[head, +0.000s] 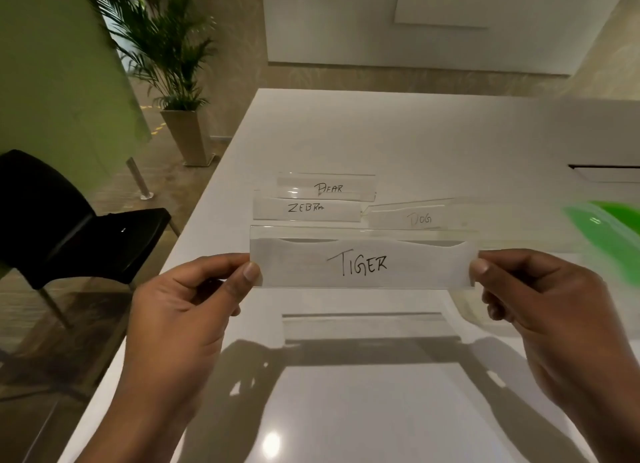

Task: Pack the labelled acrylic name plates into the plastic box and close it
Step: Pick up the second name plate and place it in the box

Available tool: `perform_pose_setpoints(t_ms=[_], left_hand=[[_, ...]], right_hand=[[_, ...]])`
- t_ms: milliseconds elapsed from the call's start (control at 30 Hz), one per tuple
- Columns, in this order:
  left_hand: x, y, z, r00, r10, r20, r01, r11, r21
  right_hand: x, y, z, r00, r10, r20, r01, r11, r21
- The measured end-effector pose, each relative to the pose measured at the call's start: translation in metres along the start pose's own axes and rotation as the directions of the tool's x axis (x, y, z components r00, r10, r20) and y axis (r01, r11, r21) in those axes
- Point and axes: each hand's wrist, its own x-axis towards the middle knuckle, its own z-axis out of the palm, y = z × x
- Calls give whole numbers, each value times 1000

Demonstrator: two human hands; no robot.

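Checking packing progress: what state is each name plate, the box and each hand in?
Clear acrylic TIGER plate: held up above table.
ZEBRA plate: on table.
PEAR plate: on table.
DOG plate: on table.
Green-lidded plastic box: blurred, state unclear.
Left hand, right hand: gripping TIGER plate's ends.

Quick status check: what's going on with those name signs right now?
Left hand and right hand hold TIGER plate by its ends, above table. PEAR, ZEBRA, DOG plates unpacked. Nothing blocking.
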Motion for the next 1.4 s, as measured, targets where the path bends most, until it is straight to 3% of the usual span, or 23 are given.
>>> perform_pose_setpoints(t_ms=[167, 433, 933, 1133, 1400], left_hand=[[-22, 11, 27, 999, 41, 12, -40, 999, -25], [-42, 16, 74, 999, 46, 6, -46, 999, -12], [-44, 14, 105, 1000, -4, 9, 3, 1000, 24], [-37, 17, 118, 984, -120, 128, 129, 990, -58], [-30, 34, 151, 945, -64, 320, 75, 997, -24]], right_hand=[[6, -13, -34, 998, -58, 10, 58, 998, -16], [16, -9, -83, 1000, -10, 26, 10, 1000, 1], [30, 3, -109, 999, -36, 24, 36, 999, 8], [40, 3, -122, 1000, -28, -6, 28, 1000, -8], [50, -4, -149, 998, 1, -62, 1, 999, 33]])
